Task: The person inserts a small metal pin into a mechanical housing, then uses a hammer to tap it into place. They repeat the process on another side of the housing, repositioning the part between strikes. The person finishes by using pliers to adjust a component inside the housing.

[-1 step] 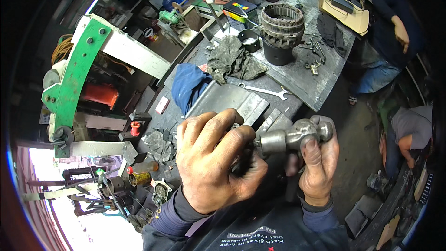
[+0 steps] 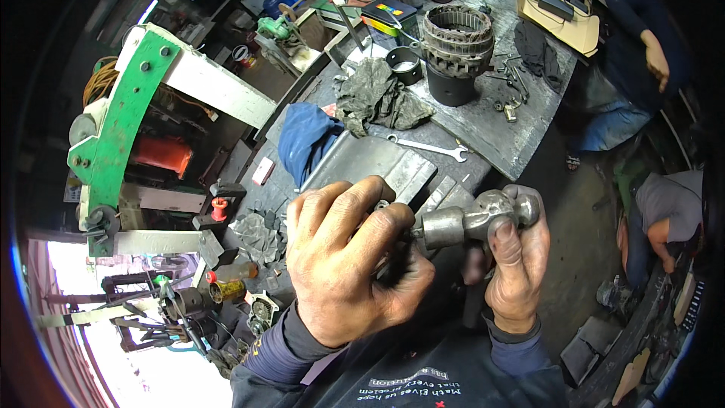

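My right hand is closed on a ball-peen hammer, the thumb pressed against its head. The hammer's flat face points left, and the rounded peen sits by my fingers. Part of a dark handle runs down below the head. To the left, my left hand is closed, knuckles up, around a metal piece mostly hidden by the fingers. Only small bits of that piece show between fingers and hammer, close to the hammer's face. Beyond both hands lies a grey metal plate or block on the bench.
An open-ended wrench, a grey rag and a blue cloth lie beyond my hands. A ringed metal stator stands on a black cylinder. A green-and-white frame rises at left. Two people are at right.
The hammer head has tilted very slightly, its flat face shifting a little. My left hand keeps its place and grip.
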The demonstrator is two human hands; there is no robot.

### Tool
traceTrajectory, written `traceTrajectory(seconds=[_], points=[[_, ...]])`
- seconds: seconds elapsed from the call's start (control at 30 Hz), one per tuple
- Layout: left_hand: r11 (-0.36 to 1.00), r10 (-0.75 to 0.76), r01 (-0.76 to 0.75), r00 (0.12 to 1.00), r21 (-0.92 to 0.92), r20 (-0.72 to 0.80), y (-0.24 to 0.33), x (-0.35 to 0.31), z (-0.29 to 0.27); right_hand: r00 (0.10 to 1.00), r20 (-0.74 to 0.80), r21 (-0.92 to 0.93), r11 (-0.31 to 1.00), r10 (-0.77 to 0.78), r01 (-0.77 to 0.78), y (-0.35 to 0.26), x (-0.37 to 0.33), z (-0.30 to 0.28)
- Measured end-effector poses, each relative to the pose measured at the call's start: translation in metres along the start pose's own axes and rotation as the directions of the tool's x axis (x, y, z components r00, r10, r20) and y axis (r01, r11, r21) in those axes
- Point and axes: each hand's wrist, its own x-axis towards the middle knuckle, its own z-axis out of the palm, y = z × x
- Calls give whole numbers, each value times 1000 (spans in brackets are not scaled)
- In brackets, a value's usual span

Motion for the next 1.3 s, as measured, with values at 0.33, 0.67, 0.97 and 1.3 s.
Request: traceTrajectory(seconds=[0.33,0.67,0.97,1.3], points=[[1000,7,-6,999,-9,33,-4,-2,-1,997,-50,-66,997,-53,50,7,-6,2],[999,-19,20,999,-35,39,-2,0,-6,999,-38,-107,994,-39,35,2,-6,3],[1000,19,-18,999,-14,40,-6,-2,-3,992,-97,-47,996,-81,77,0,-7,2],[1000,18,-19,999,9,29,-6,-3,-2,998,16,-113,992,-59,60,-3,-6,9]])
